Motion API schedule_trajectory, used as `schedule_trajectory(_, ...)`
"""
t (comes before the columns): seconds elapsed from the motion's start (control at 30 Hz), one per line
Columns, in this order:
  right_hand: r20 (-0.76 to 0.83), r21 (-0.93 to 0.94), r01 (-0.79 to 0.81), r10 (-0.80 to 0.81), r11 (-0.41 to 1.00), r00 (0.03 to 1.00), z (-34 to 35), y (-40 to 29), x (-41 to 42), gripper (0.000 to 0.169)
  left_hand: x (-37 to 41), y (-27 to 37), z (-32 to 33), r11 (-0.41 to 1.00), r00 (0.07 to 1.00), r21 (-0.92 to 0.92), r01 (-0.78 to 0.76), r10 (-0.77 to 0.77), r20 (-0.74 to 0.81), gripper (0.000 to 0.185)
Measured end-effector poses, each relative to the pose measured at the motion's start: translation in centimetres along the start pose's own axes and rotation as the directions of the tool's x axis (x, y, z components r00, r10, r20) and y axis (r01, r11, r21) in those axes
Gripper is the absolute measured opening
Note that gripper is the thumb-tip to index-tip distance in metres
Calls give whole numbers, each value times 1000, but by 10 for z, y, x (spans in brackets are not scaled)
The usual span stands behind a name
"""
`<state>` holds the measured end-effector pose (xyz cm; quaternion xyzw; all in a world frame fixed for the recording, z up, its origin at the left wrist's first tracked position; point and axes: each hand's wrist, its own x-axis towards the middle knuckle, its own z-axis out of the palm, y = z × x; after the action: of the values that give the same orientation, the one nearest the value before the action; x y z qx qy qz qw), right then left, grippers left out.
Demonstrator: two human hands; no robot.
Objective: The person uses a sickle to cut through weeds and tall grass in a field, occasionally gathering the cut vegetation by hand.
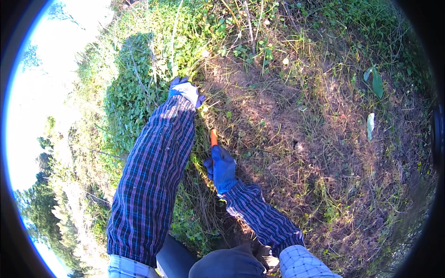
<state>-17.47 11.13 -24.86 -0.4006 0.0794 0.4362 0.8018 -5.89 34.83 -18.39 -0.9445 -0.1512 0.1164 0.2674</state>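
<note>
My right hand (222, 166), in a blue knit glove, is closed around the orange handle (213, 137) of a hand tool. The handle's end points away from me, and the tool's working part is lost among the grass stems. Farther out, my left hand (185, 91) wears a blue and white glove and reaches into the leafy green weeds (139, 76). Its fingertips are partly hidden by the wrist and the leaves, so I cannot tell whether they grip any stems. Plaid sleeve covers (153, 173) run over both forearms.
Bare brown soil with cut, dry grass (271, 114) spreads to the right. A broad green leaf (377, 83) and a pale leaf (370, 127) lie there. Thin dry stalks (249, 26) stand ahead. My knee (226, 264) is at the bottom; trees (41, 208) rise at left.
</note>
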Motion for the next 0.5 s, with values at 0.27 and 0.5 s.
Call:
schedule_trajectory(0.27,-83,-234,335,-363,913,928,-56,-55,-5,33,-39,-32,-20,985,982,-1,-170,169,-82,47)
schedule_trajectory(0.5,-3,-710,250,-358,658,934,20,-115,138,35,-65,-18,-36,990,994,-91,-106,105,-14,57)
